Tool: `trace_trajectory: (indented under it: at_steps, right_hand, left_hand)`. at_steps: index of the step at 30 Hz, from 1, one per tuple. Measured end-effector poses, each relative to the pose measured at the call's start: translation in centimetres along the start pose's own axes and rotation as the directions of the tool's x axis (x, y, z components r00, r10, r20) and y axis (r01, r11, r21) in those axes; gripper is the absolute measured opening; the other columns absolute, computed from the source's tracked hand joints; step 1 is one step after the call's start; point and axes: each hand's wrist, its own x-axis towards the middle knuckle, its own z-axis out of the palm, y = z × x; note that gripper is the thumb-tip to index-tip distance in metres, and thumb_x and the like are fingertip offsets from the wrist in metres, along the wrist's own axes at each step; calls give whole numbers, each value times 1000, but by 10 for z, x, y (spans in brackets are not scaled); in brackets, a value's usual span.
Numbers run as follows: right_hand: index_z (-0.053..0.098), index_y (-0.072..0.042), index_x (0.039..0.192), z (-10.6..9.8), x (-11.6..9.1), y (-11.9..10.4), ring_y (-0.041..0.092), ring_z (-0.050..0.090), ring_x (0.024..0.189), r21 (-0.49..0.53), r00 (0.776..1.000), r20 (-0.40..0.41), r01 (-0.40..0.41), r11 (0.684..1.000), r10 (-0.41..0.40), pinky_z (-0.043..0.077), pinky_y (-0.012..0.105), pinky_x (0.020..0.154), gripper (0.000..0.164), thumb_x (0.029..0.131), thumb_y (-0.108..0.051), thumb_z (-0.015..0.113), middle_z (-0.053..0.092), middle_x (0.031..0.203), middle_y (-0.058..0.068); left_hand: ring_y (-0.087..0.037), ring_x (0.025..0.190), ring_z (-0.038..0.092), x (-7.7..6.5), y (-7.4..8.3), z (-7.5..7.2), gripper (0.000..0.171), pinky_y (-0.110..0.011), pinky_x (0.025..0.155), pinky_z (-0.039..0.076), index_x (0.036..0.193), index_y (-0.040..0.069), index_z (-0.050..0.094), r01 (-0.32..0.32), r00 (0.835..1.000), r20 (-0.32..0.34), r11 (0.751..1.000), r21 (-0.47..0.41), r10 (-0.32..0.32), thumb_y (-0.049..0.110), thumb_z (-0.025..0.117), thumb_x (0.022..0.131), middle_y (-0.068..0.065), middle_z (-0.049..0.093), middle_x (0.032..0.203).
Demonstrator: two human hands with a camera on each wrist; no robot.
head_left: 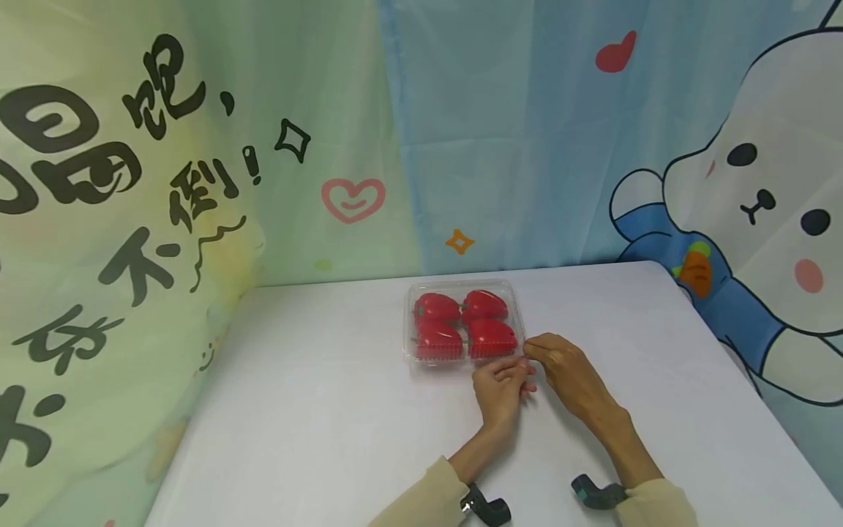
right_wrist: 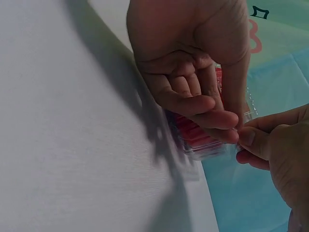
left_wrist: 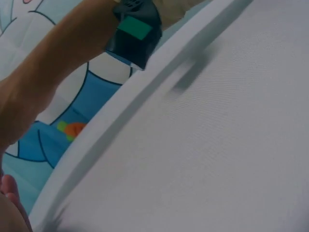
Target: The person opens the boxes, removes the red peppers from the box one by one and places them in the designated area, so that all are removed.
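A clear plastic clamshell box sits on the white table with several glossy red, pepper-like fruits inside. Both hands meet at its near right corner. From the front, my left hand pinches the corner edge between thumb and forefinger. My right hand comes in from the right and pinches the same corner with its fingertips. In the right wrist view, the right hand partly covers the box, and fingertips of both hands come together at its edge. Only some fingers show in the left wrist view.
The white table extends left and in front of the box. Behind it hangs a printed curtain with hearts, lettering and a cartoon bear. Each wrist wears a dark camera mount close over the tabletop.
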Motion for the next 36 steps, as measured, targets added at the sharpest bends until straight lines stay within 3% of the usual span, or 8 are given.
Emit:
trace_trajectory:
  at_steps: [9,18,26,31,36]
  right_hand:
    - [83,4,106,3,4,0,30,76,102,23,999,31,-11,1000,10,65,47,91,47,69,32,81,83,106,12]
    - [82,4,101,12,1,5,29,74,95,4,995,-69,74,997,-73,64,44,87,49,64,35,79,80,100,13]
    - [77,4,98,18,-2,10,29,69,88,-14,982,-124,144,989,-145,62,42,81,44,65,34,74,78,97,14]
    - [76,4,98,20,-2,12,29,67,89,-9,980,-139,142,990,-142,60,43,81,45,66,35,69,76,97,14]
    - [77,4,98,23,-4,12,29,67,88,3,980,-147,136,991,-134,59,42,82,45,65,35,73,75,97,14]
  left_hand:
    - [-5,50,66,1,-6,5,18,-14,50,52,98,-12,78,-52,995,-82,999,-3,51,6,77,99,-33,78,84]
    - [-22,57,74,5,-9,4,7,-17,53,55,90,-6,81,-63,991,-115,998,5,63,-5,74,91,-29,78,79]
    - [-8,59,72,7,-11,7,7,-20,57,60,91,-11,80,-78,992,-105,994,-72,70,-8,75,88,-33,78,83]
    - [-6,59,73,8,-9,9,8,-21,59,62,92,-15,79,-95,991,-101,991,-93,86,-8,75,88,-35,77,83]
    - [-8,60,74,7,-7,10,10,-21,60,62,92,-17,77,-111,989,-109,989,-97,101,-8,76,89,-39,75,82]
